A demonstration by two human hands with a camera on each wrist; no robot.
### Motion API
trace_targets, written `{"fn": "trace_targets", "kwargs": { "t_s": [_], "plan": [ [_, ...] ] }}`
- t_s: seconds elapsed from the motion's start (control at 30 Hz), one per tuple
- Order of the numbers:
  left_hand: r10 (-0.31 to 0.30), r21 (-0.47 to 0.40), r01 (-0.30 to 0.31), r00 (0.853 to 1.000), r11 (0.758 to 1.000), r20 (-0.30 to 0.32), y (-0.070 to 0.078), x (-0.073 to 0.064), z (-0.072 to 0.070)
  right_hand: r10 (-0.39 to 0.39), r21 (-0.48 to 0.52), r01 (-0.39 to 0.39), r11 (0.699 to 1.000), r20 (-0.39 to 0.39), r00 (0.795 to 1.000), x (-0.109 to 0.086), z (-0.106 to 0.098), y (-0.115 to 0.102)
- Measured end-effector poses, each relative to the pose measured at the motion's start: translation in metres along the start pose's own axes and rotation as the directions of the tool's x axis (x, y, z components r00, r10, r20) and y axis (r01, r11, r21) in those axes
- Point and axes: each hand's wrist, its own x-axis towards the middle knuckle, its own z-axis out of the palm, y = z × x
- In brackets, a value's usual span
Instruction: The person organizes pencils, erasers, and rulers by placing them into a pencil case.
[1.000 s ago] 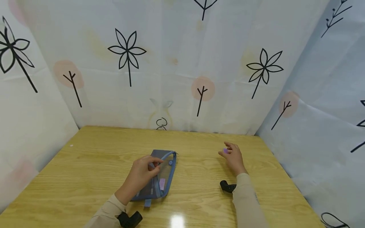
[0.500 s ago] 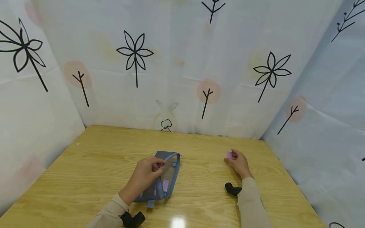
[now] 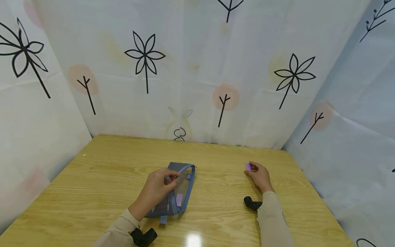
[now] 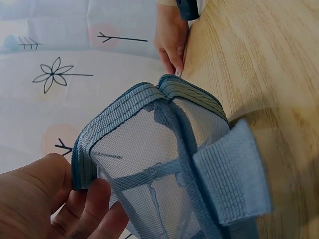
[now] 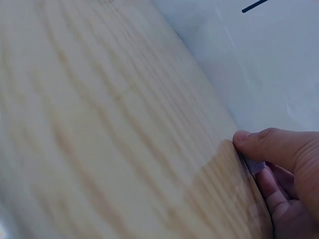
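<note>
My left hand [image 3: 155, 190] pinches the zipped rim of a blue mesh zip pouch [image 4: 142, 144], holding its mouth open. Through the mesh show a pinkish-purple piece [image 3: 179, 199] and a small round blue item [image 3: 189, 176]. Thin, light stick-like things also lie in the pouch. Over on the right, my right hand [image 3: 259, 175] has thumb and fingers on a small purple rectangular piece [image 3: 248, 167] at the tabletop. The right wrist view shows only a sliver of this purple piece [image 5: 257, 166] between thumb and fingers; the rest is hidden.
The wooden table [image 3: 216, 206] is bounded by white printed cloth walls [image 3: 197, 68] at the back and sides. A tiny pale scrap [image 3: 84, 155] lies near the far left edge. Each wrist carries a black device [image 3: 144, 237].
My right hand's fingers have come down from above the purple piece and closed around it. My left hand keeps its hold on the pouch rim. The head view has shifted slightly.
</note>
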Motion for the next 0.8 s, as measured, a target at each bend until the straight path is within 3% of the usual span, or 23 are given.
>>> {"fn": "trace_targets", "kwargs": {
  "t_s": [0.2,0.8],
  "plan": [
    [-0.005,-0.005,0.005,1.000,1.000,0.002,0.0007,0.0005,0.0003,0.009,0.022,-0.008,1.000,-0.033,0.999,-0.0009,-0.0009,0.0010],
    [0.006,-0.003,-0.006,1.000,1.000,-0.005,0.0004,0.0004,0.0002,0.015,0.093,-0.012,0.996,-0.024,1.000,-0.0044,-0.0016,0.0011]
  ]
}}
